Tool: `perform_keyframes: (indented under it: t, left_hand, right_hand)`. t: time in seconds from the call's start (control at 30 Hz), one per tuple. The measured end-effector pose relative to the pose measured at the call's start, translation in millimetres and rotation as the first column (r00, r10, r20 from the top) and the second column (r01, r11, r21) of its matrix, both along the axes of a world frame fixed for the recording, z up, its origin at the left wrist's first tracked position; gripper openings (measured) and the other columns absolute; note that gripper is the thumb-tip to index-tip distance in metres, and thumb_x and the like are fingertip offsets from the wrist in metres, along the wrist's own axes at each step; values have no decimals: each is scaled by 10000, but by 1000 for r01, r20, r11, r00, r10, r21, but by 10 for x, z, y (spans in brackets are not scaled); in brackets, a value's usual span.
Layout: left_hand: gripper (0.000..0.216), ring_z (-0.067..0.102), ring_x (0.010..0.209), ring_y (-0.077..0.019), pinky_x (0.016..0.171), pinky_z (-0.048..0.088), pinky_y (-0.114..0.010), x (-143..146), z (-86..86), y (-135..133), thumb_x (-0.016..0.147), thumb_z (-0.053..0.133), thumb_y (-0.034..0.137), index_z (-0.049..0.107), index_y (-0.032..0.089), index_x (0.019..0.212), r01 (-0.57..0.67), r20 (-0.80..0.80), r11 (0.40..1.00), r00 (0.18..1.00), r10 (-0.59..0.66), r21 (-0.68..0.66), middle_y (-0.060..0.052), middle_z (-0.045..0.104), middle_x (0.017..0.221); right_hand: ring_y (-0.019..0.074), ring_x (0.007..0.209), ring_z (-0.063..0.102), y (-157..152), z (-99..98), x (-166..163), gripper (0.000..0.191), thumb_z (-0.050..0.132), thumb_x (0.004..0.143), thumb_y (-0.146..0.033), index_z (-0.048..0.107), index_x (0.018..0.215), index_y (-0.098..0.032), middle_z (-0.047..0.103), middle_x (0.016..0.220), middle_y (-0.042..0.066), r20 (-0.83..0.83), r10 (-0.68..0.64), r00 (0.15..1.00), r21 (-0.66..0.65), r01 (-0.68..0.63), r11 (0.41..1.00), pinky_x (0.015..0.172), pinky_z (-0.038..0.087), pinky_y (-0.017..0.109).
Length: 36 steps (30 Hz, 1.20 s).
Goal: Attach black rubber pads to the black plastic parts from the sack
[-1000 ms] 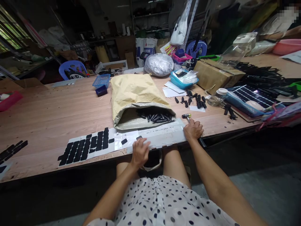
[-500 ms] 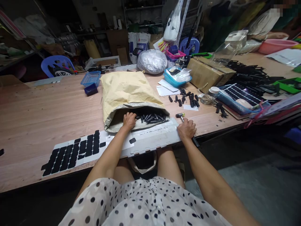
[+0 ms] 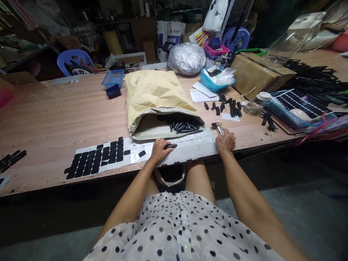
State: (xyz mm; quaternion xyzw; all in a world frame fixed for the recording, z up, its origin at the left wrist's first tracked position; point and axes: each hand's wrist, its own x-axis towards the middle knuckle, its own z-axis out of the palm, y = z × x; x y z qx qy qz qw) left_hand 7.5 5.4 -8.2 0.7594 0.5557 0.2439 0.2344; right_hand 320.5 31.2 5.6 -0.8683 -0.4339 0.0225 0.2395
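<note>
My left hand [image 3: 160, 150] is closed on a small black plastic part [image 3: 170, 146], holding it over the white board [image 3: 187, 149] at the table's front edge. In my right hand [image 3: 225, 140] is a small hammer [image 3: 217, 125], gripped by its handle, with the head pointing away from me. Behind my left hand lies a yellow paper sack [image 3: 160, 87], its mouth facing me. Several slender black parts [image 3: 185, 125] lie inside the sack's mouth. Left of my hand, a sheet of black rounded stickers [image 3: 91, 159] rests on the table, and one loose sticker [image 3: 141, 153] lies closer by.
Black plastic pieces [image 3: 232, 108] lie scattered beyond the hammer. Past them stand a blue basket [image 3: 208, 87] and a cardboard box [image 3: 252, 74]. A blue tray [image 3: 312, 124] is at the right. Small blue baskets [image 3: 112, 79] stand left of the sack.
My left hand has come out of the sack's mouth with a black part and moved down over the board. The hammer has risen slightly in my right hand. The camera view has shifted.
</note>
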Motion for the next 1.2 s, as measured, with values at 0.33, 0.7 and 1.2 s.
perform_keyframes:
  t: [0.33, 0.7, 1.2]
  left_hand:
    - [165, 579, 1013, -257, 962, 469, -421, 38, -37, 44, 806, 798, 281, 789, 262, 970, -57, 49, 998, 997, 57, -16, -33, 721, 945]
    - [125, 565, 1004, -254, 952, 468, -416, 109, -45, 57, 769, 818, 251, 765, 265, 880, -108, 78, 993, 991, 111, -38, -18, 706, 924]
    - [113, 575, 1012, -254, 951, 471, -407, 145, 22, 28, 761, 827, 246, 775, 244, 863, -139, 55, 989, 988, 141, -45, -28, 718, 909]
  right_hand:
    - [239, 992, 644, -719, 70, -831, 416, 425, 975, -303, 652, 1311, -209, 713, 1161, 120, -162, 608, 777, 306, -546, 780, 957, 523, 390]
    - [207, 959, 672, -876, 156, -1296, 457, 436, 984, -225, 668, 1372, -290, 708, 1051, 67, -70, 731, 679, 167, -714, 679, 815, 541, 280]
    - [219, 908, 668, -905, 143, -1205, 434, 477, 968, -223, 701, 1333, -295, 693, 1003, 57, -76, 671, 737, 52, -669, 741, 735, 514, 278]
